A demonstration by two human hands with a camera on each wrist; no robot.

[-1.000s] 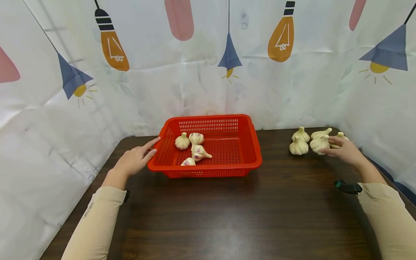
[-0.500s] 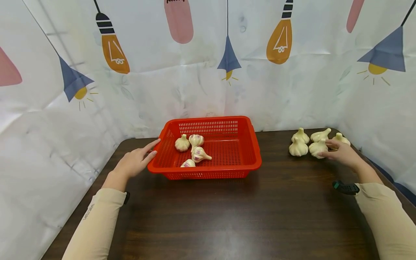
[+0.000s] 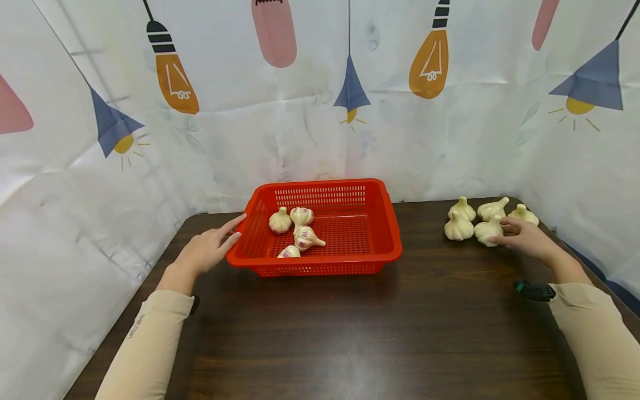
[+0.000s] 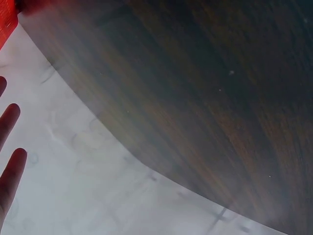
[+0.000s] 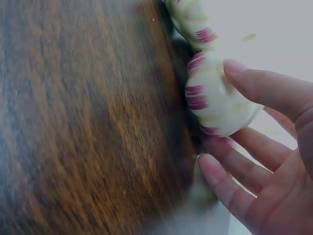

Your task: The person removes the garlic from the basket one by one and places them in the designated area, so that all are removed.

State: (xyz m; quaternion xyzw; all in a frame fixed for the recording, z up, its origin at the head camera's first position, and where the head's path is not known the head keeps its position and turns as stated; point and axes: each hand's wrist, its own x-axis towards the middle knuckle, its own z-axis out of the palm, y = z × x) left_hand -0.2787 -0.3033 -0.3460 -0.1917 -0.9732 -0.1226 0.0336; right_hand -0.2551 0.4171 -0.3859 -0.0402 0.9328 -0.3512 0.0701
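A red plastic basket [image 3: 315,259] with several garlic bulbs inside, one a purple-marked bulb [image 3: 307,237], stands in the middle of the head view. My left hand [image 3: 202,253] is at its left rim, fingers extended and fingertips touching the edge. In the left wrist view, fingers [image 4: 11,178] of that hand show straight. On the right, my right hand [image 3: 527,241] has its thumb and fingers around a garlic bulb [image 3: 487,232]. The right wrist view has this bulb [image 5: 215,98] pinched between thumb and fingers, purple streaks on its underside.
Around the held bulb sit several others: a front-left bulb [image 3: 458,226], a back-left bulb [image 3: 462,208], a back bulb [image 3: 492,208] and a right-hand bulb [image 3: 524,214]. Beneath everything is a dark wooden table [image 3: 320,328]. A printed white curtain [image 3: 320,141] borders its back and sides.
The head view has tilted slightly. My right hand has shifted a little toward me with its bulb, and more of the right-hand bulb behind it shows. My left hand stays at the basket rim.
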